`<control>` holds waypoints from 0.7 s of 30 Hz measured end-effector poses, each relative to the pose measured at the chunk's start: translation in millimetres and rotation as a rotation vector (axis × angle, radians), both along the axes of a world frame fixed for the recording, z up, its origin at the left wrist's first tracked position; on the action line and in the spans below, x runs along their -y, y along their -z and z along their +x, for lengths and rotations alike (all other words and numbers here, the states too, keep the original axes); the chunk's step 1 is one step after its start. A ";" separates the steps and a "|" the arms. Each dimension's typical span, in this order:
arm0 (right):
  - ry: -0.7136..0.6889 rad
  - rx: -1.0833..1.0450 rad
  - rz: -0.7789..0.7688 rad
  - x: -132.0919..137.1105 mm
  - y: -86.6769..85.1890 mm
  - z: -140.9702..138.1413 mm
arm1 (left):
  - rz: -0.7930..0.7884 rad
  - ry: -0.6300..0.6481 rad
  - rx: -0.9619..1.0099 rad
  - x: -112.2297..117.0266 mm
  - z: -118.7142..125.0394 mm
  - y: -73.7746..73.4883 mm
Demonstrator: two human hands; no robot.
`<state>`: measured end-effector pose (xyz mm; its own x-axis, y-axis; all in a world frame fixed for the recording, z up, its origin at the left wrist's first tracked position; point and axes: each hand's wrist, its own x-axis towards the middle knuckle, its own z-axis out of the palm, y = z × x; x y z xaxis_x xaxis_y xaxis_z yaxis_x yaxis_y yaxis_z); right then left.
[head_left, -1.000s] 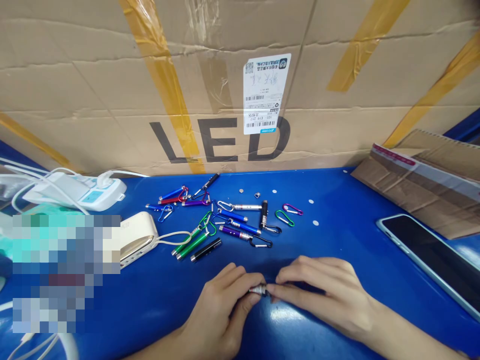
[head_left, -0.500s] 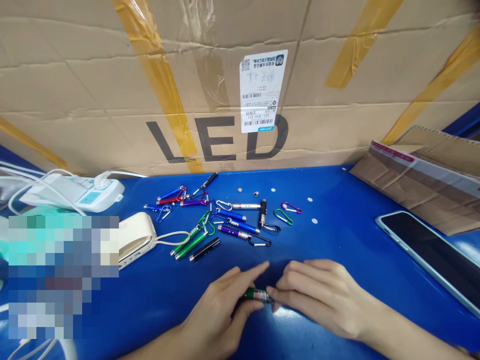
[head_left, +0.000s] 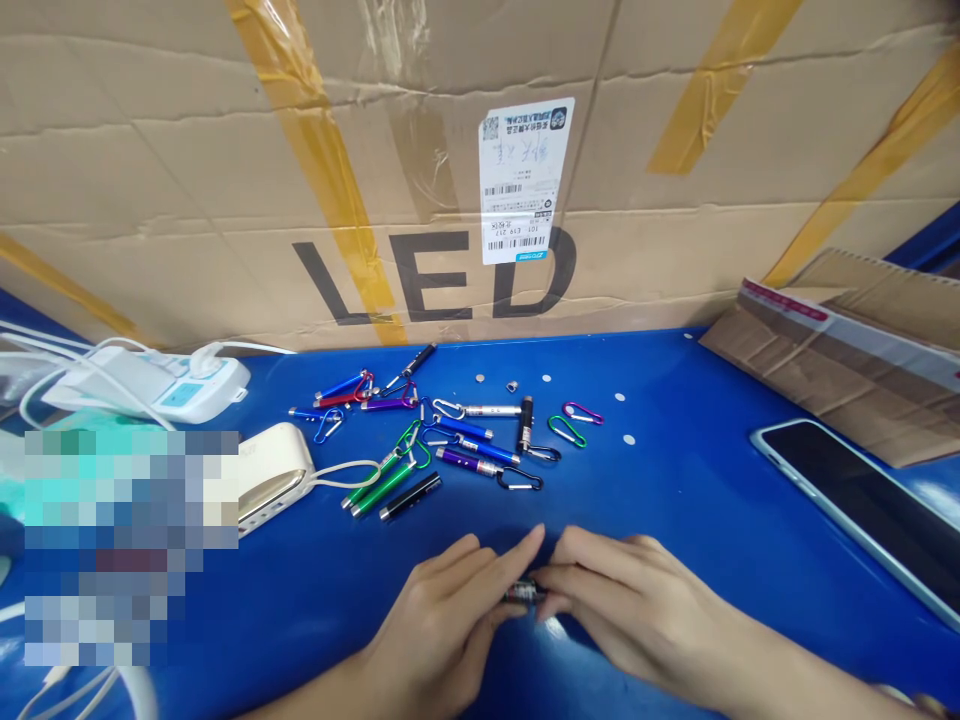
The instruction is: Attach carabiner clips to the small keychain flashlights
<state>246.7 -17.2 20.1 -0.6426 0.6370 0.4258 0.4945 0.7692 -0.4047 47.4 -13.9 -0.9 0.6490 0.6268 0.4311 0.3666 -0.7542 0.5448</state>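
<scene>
A huge brown cardboard carton (head_left: 450, 130) stands right behind my bench, w/ amber packing tape (head_left: 315, 170) across it, big black "LED" print & a white shipping label (head_left: 521, 180) w/ barcodes. Bench = glossy blue work table (head_left: 660, 420). On R side: a flattened brown cardboard mailer (head_left: 840, 360), & just in front of it a black-screened phone in a pale blue case (head_left: 855, 510), lying flat. On L side: a white power strip (head_left: 150, 385) w/ white cables, & a cream power bank (head_left: 270, 475) w/ a pale cord (head_left: 345, 475) running twd the pile. A pixelated patch (head_left: 127, 540) hides what's beside it.

My left hand (head_left: 435, 630) & right hand (head_left: 637, 600) are close together at the front of the table, both part-closed, pinching a short dark metal pointer (head_left: 525, 592) btwn them. Only its middle shows, w/ a silver band. L index points up past it.

Further up, well apart from my hands: a loose pile of slim metal laser pointers (head_left: 420, 470), green, blue, purple, red, black, silver, most w/ clips. Nearby: a loose green carabiner (head_left: 566, 433), a pink carabiner (head_left: 583, 413), tiny silver button cells (head_left: 480, 380) & small white round discs (head_left: 628, 440).
</scene>
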 end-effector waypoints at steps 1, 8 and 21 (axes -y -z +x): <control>0.013 -0.026 -0.046 0.5 1.9 -1.2 | 0.012 -0.003 -0.008 0.0 -0.2 0.3; 0.039 -0.129 -0.351 1.7 6.4 -7.2 | 0.093 0.002 -0.086 -1.4 -0.3 1.5; 0.089 -0.242 -0.469 -4.9 5.3 -8.1 | 0.041 -0.038 0.017 -1.9 1.1 0.1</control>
<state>238.7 -12.3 14.8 -0.4964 0.8419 0.2117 0.3994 0.4380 -0.8054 48.5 -12.0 -1.0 0.6173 0.6330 0.4673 0.3868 -0.7613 0.5203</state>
